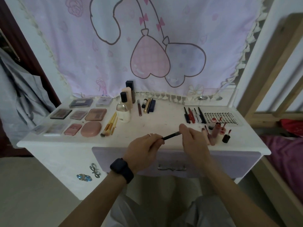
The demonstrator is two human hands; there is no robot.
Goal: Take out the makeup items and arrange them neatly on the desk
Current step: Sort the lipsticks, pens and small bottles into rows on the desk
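Observation:
A thin black makeup pencil [170,136] is held over the front middle of the white desk [164,123]. My left hand [144,149] grips its near end and my right hand [193,140] pinches its far, silvery tip. On the desk's left lie several palettes and compacts [91,128], with a few wooden-handled brushes [109,125] beside them. Bottles [123,112] stand at the back centre, next to lipstick tubes [147,106]. Several pens and liners [194,115] lie in a row at the right, with lip glosses [216,133] in front of them.
A sheet of false lashes [221,117] lies at the desk's right rear. A pink printed curtain [147,46] hangs behind. The lilac drawer [172,163] below the desktop is closed. A wooden bed frame [268,71] stands at the right, grey cloth [21,87] at the left.

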